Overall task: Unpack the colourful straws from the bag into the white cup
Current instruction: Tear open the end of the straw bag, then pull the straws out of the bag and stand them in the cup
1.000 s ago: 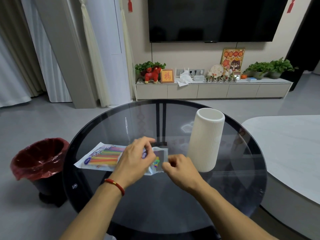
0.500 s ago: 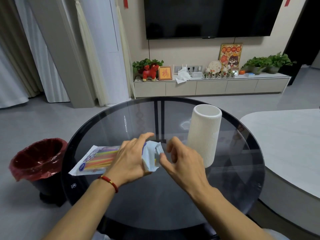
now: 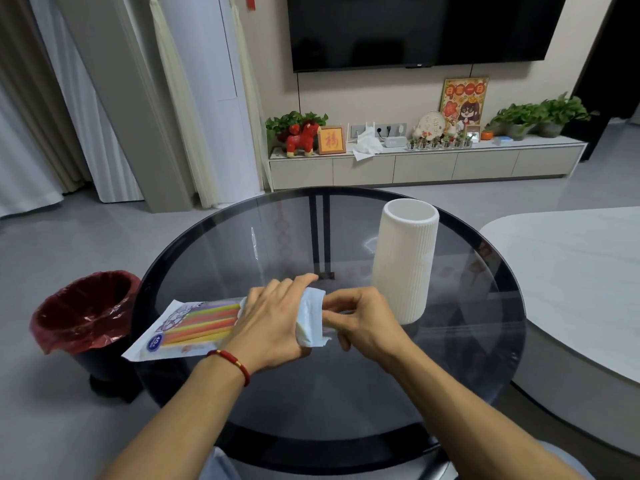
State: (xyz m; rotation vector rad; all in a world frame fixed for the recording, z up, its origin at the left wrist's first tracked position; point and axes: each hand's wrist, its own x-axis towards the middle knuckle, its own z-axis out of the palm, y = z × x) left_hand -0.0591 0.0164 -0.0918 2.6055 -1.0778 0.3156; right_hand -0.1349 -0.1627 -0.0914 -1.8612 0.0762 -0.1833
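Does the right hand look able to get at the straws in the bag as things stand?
Probably not yet. The straws are sealed inside the bag, and the left hand covers its near end. The right hand only pinches the folded flap.

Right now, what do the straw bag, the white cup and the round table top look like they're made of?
The bag looks like thin glossy plastic film: it crumples where the left hand grips it, and the straws show through. The white cup looks matte and finely ribbed, perhaps ceramic or plastic; I cannot tell which. The table top looks like dark tinted glass: its frame shows through and it reflects the room.
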